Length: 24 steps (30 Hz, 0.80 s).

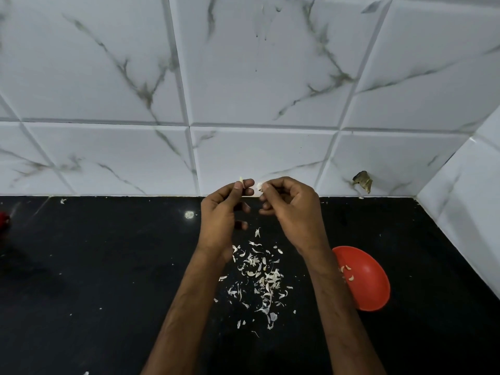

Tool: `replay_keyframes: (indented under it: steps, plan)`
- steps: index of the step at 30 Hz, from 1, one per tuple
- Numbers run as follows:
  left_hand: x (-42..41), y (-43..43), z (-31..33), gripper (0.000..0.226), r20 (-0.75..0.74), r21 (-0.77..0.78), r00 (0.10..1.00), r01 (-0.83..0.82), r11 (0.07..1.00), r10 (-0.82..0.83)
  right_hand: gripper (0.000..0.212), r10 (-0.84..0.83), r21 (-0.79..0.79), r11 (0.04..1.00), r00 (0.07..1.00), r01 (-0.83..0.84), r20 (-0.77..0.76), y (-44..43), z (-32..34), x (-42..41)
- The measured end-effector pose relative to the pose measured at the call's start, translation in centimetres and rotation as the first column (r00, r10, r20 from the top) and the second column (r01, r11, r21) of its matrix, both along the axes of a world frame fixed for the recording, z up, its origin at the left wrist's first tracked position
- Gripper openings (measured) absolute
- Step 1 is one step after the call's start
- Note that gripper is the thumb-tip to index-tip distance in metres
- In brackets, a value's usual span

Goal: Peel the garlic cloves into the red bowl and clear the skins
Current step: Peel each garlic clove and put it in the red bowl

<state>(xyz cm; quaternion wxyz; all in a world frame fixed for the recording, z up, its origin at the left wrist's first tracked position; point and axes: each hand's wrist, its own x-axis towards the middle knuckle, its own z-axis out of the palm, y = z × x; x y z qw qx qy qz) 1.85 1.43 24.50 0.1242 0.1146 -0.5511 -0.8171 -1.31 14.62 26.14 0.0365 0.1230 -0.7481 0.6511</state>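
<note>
Pinching a pale clove (259,186) between thumb and forefinger, the right hand (289,209) is raised over the bench (108,266) close to the tiled wall (243,90), its other fingers curled loosely below. The left hand (220,212) is just beside it, fingertips nearly meeting, and pinches a thin sliver (240,180) of skin that pokes up above its thumb. Its lower fingers are half curled and hold nothing that shows. Beneath and between the wrists a loose scatter of skins (261,277) lies on the dark bench, spreading toward the person. The red bowl (370,282) stands just right of the right forearm, partly hidden by it, with a few peeled cloves (347,272) inside. The bench ends at the wall behind the hands and at a side wall (460,198) to the right, beyond the bowl. It runs wide to the left, where a red thing (4,220) shows at the frame's edge.
</note>
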Motion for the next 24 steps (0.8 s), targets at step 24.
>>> replay_keyframes:
  steps: [24]
  plan:
    - [-2.0,-1.2,-8.4,0.008,0.134,-0.119,0.99,-0.034,0.992,0.05,0.031,-0.099,0.781,0.621,0.982,-0.063,0.158,0.9,-16.4,-2.6]
